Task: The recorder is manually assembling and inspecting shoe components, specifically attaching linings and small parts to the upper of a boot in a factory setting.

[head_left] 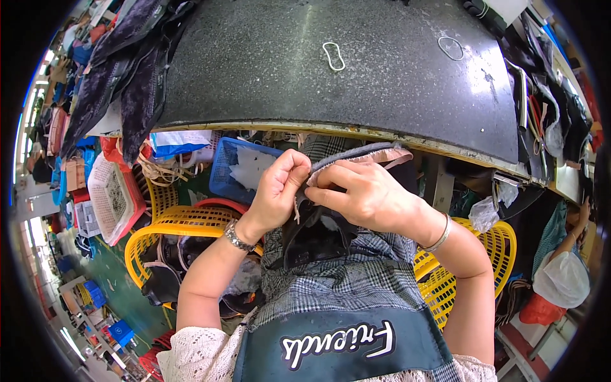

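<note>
Both of my hands are raised over my lap, just below the table edge, on a dark fabric piece [363, 151] with a grey fuzzy side and a pinkish-beige edge. Thumb and bent fingers of my left hand [280, 188] pinch its left end, where a thin pinkish strip hangs down. My right hand [369, 194] is closed on the near edge, close to the left fingertips. Its fingers hide part of the piece. Beneath my hands a black, shiny part [318, 239] with some white fluff lies on my checked apron [344, 280]; whether it joins the held piece I cannot tell.
A dark tabletop [254, 83] spans ahead, bearing two pale bands. Black fuzzy pieces [137, 83] hang over its left end. A yellow basket [181, 213] with dark pieces stands at my left, another yellow basket [449, 290] at my right. A blue basket [226, 172] sits under the edge.
</note>
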Action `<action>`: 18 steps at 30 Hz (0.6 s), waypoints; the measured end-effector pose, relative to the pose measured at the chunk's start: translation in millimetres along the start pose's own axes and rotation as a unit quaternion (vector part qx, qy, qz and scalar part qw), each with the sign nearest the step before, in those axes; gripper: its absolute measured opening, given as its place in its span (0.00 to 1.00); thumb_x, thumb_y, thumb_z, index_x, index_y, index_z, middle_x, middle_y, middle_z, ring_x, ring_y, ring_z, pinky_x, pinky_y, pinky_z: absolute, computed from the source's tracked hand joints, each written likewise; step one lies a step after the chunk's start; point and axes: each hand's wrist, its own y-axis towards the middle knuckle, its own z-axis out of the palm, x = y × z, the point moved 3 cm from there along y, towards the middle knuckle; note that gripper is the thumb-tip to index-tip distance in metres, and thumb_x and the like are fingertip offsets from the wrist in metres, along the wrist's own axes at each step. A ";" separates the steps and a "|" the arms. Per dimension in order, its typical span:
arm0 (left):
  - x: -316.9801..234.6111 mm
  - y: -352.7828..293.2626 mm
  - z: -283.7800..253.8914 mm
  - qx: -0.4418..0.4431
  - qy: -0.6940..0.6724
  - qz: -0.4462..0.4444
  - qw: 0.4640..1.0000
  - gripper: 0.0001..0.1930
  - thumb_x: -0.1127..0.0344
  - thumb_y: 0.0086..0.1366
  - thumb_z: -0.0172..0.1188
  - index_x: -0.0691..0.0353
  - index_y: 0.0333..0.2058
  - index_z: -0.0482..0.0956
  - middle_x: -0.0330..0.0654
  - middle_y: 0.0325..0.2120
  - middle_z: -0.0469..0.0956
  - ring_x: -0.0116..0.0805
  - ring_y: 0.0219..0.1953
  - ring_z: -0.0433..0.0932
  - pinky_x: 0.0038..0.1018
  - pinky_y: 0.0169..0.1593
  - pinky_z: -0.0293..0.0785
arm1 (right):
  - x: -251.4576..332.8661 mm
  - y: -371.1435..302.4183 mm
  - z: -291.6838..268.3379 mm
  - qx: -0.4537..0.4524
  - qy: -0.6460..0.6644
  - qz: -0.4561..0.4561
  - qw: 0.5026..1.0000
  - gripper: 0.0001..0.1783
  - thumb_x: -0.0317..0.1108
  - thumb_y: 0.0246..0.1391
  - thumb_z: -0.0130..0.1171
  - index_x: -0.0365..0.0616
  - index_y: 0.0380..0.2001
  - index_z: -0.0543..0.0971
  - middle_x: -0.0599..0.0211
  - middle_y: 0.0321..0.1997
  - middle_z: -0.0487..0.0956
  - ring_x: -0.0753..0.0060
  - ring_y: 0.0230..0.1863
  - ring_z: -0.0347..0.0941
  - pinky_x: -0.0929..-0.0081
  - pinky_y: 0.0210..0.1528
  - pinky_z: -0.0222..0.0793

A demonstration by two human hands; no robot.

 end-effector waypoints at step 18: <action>3.8 -10.7 0.7 -0.089 -0.015 -0.078 0.993 0.06 0.70 0.71 0.49 0.65 0.35 0.70 0.30 0.23 0.71 0.14 0.24 0.68 0.15 0.24 0.66 | 27.8 6.7 15.5 0.136 -0.085 -0.038 0.986 0.05 0.30 0.39 0.58 0.41 0.16 0.75 0.60 0.20 0.76 0.59 0.25 0.77 0.65 0.29 0.73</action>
